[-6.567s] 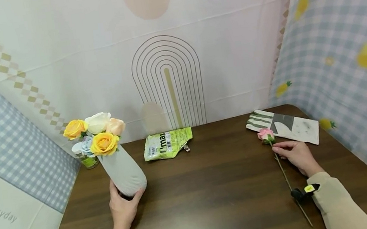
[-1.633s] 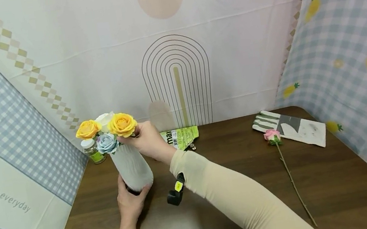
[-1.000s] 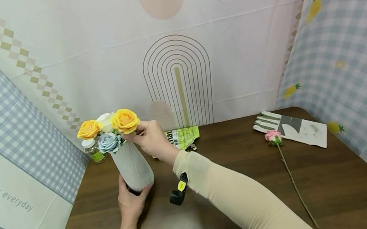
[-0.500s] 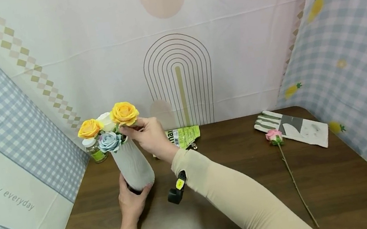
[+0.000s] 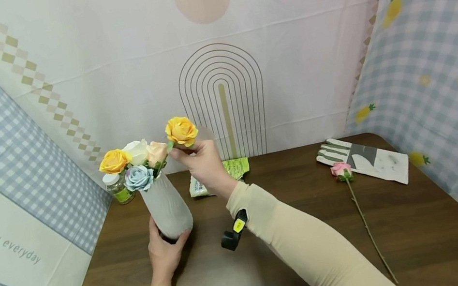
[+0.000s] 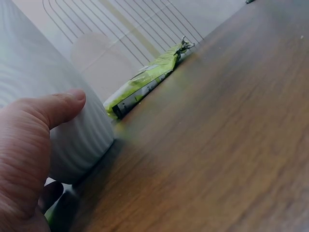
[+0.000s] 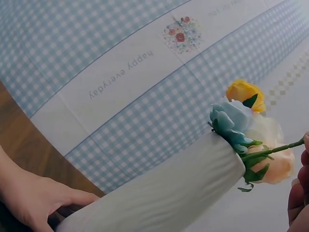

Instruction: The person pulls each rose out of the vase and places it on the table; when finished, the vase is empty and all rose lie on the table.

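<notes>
My left hand (image 5: 166, 257) grips the lower part of a white ribbed vase (image 5: 168, 208), its thumb lying along the side in the left wrist view. In the vase mouth stand an orange-yellow rose (image 5: 115, 161), a white rose (image 5: 136, 152), a peach rose (image 5: 156, 153) and a blue rose (image 5: 139, 177). Up and right of them, my right hand (image 5: 207, 165) pinches a yellow rose (image 5: 181, 131) just below its bloom. Its green stem (image 7: 273, 151) runs from the fingers towards the vase mouth in the right wrist view; the lower end is hidden.
A pink rose (image 5: 341, 169) with a long stem lies at the right, against a white and grey glove (image 5: 372, 162). Behind my right hand lies a green packet (image 5: 237, 167). A small white-capped jar (image 5: 119, 190) stands behind the vase, near the left cloth.
My right hand has let go of the pink rose's stem, gone to the vase and taken the yellow rose. That rose has risen and moved right, uncovering the peach rose. The left hand keeps its grip.
</notes>
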`<state>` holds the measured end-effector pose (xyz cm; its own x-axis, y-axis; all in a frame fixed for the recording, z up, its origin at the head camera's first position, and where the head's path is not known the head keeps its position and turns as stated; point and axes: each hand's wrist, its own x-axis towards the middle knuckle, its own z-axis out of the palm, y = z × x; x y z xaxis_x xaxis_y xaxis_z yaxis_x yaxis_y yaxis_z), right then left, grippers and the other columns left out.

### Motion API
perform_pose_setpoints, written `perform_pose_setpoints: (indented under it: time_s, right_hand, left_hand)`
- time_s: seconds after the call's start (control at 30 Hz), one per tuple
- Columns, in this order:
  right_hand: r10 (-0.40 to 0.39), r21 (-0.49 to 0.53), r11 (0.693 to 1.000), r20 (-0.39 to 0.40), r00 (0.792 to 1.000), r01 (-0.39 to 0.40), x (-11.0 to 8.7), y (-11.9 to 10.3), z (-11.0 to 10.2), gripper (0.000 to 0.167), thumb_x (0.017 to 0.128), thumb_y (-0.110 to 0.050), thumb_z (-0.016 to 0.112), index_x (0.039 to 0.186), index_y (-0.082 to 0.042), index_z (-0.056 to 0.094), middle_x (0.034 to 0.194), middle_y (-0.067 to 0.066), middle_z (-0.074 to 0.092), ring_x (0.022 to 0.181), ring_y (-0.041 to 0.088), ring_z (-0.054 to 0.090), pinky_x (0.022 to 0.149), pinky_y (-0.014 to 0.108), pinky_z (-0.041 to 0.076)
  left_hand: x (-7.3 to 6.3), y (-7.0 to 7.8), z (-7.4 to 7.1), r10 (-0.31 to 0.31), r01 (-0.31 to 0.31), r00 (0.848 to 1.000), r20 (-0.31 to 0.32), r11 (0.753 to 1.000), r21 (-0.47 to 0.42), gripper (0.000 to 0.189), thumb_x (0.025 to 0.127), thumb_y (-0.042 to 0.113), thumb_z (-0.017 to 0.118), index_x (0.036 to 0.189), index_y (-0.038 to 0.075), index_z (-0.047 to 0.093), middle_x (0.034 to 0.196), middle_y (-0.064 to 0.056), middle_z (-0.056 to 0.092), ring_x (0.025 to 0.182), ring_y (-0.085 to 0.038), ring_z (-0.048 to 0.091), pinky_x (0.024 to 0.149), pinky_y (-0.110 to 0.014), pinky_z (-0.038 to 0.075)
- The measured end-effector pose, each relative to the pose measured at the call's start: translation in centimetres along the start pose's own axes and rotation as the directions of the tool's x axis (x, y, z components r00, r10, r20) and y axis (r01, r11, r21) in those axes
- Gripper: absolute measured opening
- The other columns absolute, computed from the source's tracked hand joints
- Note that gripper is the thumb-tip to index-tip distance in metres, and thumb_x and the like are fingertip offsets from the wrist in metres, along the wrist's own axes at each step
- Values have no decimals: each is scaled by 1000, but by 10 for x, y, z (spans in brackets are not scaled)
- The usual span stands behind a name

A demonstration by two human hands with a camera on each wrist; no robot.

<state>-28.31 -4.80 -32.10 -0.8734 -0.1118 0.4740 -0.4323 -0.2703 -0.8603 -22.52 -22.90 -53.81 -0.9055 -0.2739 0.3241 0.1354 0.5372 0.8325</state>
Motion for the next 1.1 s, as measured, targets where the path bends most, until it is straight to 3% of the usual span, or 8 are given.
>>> perform_pose_setpoints:
  time_s: [0.23, 0.4, 0.5, 0.63, 0.83, 0.97, 1.1]
  right_hand:
    - [-39, 48, 998, -70, 997, 43, 4, -15, -16, 15, 86, -7, 73, 94, 5, 72, 88, 1, 71, 90, 11, 63, 83, 29, 51]
    - [-43, 83, 995, -127, 991, 54, 6, -30, -35, 4, 85, -10, 74, 86, -7, 73, 84, -2, 71, 75, 9, 57, 69, 25, 48]
    - [-7, 122, 992, -169, 986, 28, 4, -40, -54, 5, 84, -10, 74, 84, -14, 73, 83, -2, 70, 69, 11, 52, 62, 25, 43]
    - [78, 205, 978, -210, 975, -35, -5, -52, -91, 4, 85, -14, 73, 87, -16, 71, 88, 0, 69, 72, 12, 56, 66, 25, 47]
    - [109, 263, 964, -240, 965, -43, -37, -56, -163, 16, 86, -15, 72, 98, -5, 69, 95, 9, 72, 74, 15, 68, 67, 26, 53]
    - [145, 158, 982, -247, 958, -108, -72, -40, -208, 18, 90, -16, 68, 101, -2, 69, 90, 8, 72, 74, 14, 69, 66, 26, 54]
    - [229, 46, 973, -280, 932, -225, -102, -22, -245, 19, 92, -20, 66, 103, -5, 70, 88, 3, 72, 74, 10, 67, 65, 24, 54]
  left_hand:
    - [2, -1, -1, 4, -4, 1000, -4, 1000, 2, 105, 71, 38, 85, 153, 33, 20, 144, -13, 42, 128, -35, 43, 98, -54, 36]
    - [2, -2, -2, 16, -16, 1000, -17, 1000, 13, 106, 70, 38, 86, 153, 31, 20, 144, -15, 42, 128, -36, 43, 98, -55, 36]
    - [1, -3, -2, 7, -7, 1000, -12, 1000, 16, 107, 71, 39, 85, 154, 30, 19, 145, -15, 41, 128, -36, 42, 99, -55, 35]
    - [0, -3, -1, -2, 2, 1000, 0, 1000, 19, 108, 71, 40, 85, 154, 29, 16, 147, -15, 39, 130, -36, 41, 100, -54, 34]
    - [-2, -5, 0, 3, -3, 1000, -2, 1000, 12, 108, 71, 38, 86, 154, 28, 18, 147, -16, 39, 130, -36, 41, 100, -54, 34]
    - [-3, -5, 1, 5, -5, 1000, -7, 1000, 14, 108, 71, 36, 86, 154, 26, 18, 146, -17, 40, 130, -37, 41, 100, -54, 34]
    - [-1, -4, 0, 4, -4, 1000, -17, 1000, 13, 107, 71, 37, 86, 154, 25, 19, 145, -17, 41, 129, -36, 41, 100, -54, 34]
